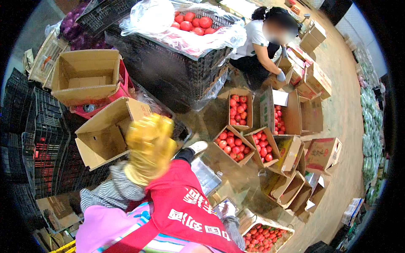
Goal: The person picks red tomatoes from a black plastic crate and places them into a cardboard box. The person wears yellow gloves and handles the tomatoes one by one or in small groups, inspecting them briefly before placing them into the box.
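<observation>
My left hand [152, 147], in a yellow rubber glove and blurred, is raised in front of an open cardboard box [104, 139]. The glove overlaps the box's right side; whether it grips the box is unclear. Low in the view, my right hand [227, 209] wears a whitish glove. It lies by a small grey tray-like object [218, 207], partly hidden by my red apron [183, 202]; its grasp cannot be made out. Just right of it stands a pale basket [250, 218] of small tomatoes [264, 237]. A clear plastic container [205, 175] sits on the floor by my shoe [198, 147].
Open boxes of tomatoes [233, 145] stand ahead right, beside several cartons [322, 155]. A black crate stack [177, 69] carries plastic-lined tomatoes [196, 23]. Another person [256, 47] bends over boxes beyond. Black crates [46, 142] line the left; another open box [85, 76] rests nearby.
</observation>
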Demonstrator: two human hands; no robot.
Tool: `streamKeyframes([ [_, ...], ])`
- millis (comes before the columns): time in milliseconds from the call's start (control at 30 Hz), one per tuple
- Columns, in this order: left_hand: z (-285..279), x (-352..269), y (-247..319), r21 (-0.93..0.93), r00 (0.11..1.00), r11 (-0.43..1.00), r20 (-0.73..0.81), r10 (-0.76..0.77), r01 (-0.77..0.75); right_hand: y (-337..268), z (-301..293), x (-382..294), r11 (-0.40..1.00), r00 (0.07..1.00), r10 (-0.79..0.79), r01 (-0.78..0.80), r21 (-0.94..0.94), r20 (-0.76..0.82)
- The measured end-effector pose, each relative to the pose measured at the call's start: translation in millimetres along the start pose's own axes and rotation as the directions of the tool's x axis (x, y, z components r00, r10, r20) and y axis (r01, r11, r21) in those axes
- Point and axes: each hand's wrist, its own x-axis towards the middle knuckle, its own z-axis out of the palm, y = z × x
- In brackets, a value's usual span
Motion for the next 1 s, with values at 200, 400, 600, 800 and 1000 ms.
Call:
streamKeyframes([
  [200, 6, -96, -100, 0.149, 0.675, 0.859, 0.558, -0.482, 0.49, 5, -2, -18, 0.992, 0.991, -0.107, 0.112, -0.058, 0.08],
  [400, 43, -145, -146, 0.007, 0.674, 0.801, 0.537, -0.508, 0.598, 34, -22, -50, 0.987, 0.983, -0.144, 0.151, -0.048, 0.113],
  [600, 27, -119, -120, 0.015, 0.702, 0.844, 0.548, -0.456, 0.536, 118, -108, -39, 0.966, 0.965, -0.26, 0.26, -0.004, -0.026],
  [800, 53, -144, -142, 0.018, 0.749, 0.866, 0.492, -0.443, 0.5, 153, -166, -96, 0.992, 0.992, -0.126, 0.126, 0.009, -0.002],
  [1000, 37, -168, -77, 0.161, 0.797, 0.933, 0.486, -0.359, 0.322, 161, -197, -118, 0.984, 0.992, -0.115, 0.106, -0.145, -0.049],
])
